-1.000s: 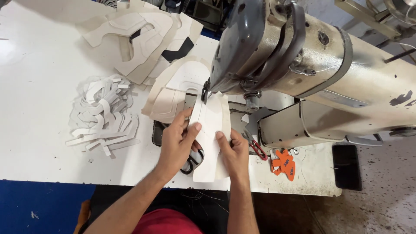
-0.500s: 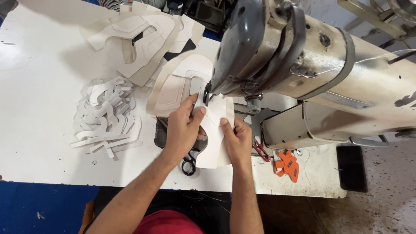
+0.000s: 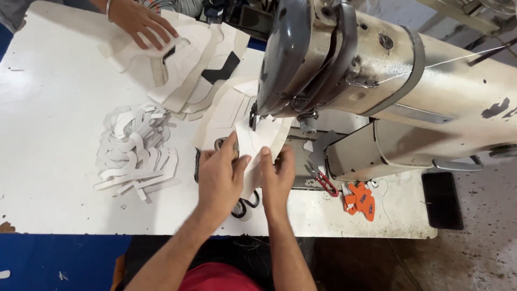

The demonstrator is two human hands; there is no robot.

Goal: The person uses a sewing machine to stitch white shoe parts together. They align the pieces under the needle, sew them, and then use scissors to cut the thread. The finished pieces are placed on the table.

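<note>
My left hand [image 3: 219, 175] and my right hand [image 3: 277, 178] press side by side on a white cut piece of material [image 3: 257, 141] that lies under the head of a grey industrial sewing machine [image 3: 344, 64]. The piece's far end sits at the needle area, just below the machine's front. Both hands have their fingers flat on the piece and pinch its near edge. A pair of black-handled scissors [image 3: 245, 205] lies partly hidden beneath my hands.
A heap of white cut strips [image 3: 137, 153] lies left of my hands. More white shaped pieces [image 3: 188, 70] are stacked at the back, where another person's hand [image 3: 141, 20] rests on them. Orange tags [image 3: 362, 200] and a red-handled tool [image 3: 323, 182] lie to the right.
Both hands slid the white piece forward toward the needle, so less of it shows in front of the machine. Another person's hand has come into view at the back.
</note>
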